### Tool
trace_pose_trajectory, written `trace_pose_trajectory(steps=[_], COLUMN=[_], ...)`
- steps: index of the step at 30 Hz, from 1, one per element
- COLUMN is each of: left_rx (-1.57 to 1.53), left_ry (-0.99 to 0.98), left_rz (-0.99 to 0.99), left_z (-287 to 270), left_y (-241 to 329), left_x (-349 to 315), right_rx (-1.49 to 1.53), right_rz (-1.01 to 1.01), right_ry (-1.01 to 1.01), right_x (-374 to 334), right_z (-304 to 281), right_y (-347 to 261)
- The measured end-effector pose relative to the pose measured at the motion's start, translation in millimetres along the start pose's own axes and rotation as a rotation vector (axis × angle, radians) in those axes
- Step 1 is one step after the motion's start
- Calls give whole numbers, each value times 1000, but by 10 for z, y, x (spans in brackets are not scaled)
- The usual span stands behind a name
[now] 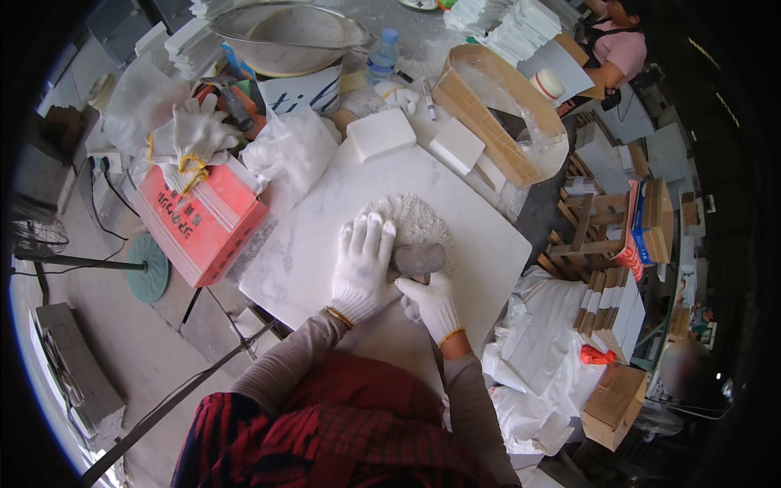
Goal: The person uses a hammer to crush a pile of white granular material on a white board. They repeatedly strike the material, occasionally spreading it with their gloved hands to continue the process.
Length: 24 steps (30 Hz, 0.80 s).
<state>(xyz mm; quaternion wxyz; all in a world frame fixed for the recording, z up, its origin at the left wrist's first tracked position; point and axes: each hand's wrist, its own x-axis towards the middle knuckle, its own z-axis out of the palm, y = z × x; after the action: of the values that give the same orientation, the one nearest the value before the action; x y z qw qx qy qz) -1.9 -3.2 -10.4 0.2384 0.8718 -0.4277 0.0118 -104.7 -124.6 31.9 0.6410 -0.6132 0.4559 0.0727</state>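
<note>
A white glove with a yellow cuff covers my left hand [364, 268]. Its fingers stretch out flat over the left edge of a round, rough white mass [411, 215], powdery or crumbly in look. My right hand [433, 305], gloved the same way, is closed around what appears to be a mallet [420, 259]. The dusty grey, rounded head shows above my fingers, over the near part of the white mass; its handle is hidden in my grip. Underneath lies a pale marble-like slab [301, 244]. Whether the mallet head touches the mass, I cannot tell.
White blocks [381, 133] and an open cardboard box [521, 159] line the slab's far side, near a water bottle [383, 57] and a sieve [289, 28]. Left stands a red box [203, 215] topped with spare gloves [194, 134]. A person [614, 49] is at far right.
</note>
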Motion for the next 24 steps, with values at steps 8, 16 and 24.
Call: trace_pose_trajectory(steps=[8,16,24], left_rx=[36,28,-31], left_ry=[-13,-78,-109], left_rz=[-30,-28,-54], left_z=[-169,-87,-135], left_y=[-36,-86,-46], left_x=[60,32,64], right_rx=[190,120,220], right_rz=[-129,2,-117], right_ry=[75,-54,81], right_x=[-244,65,-233], right_z=[21,-36,74], right_y=[-64,125,-1])
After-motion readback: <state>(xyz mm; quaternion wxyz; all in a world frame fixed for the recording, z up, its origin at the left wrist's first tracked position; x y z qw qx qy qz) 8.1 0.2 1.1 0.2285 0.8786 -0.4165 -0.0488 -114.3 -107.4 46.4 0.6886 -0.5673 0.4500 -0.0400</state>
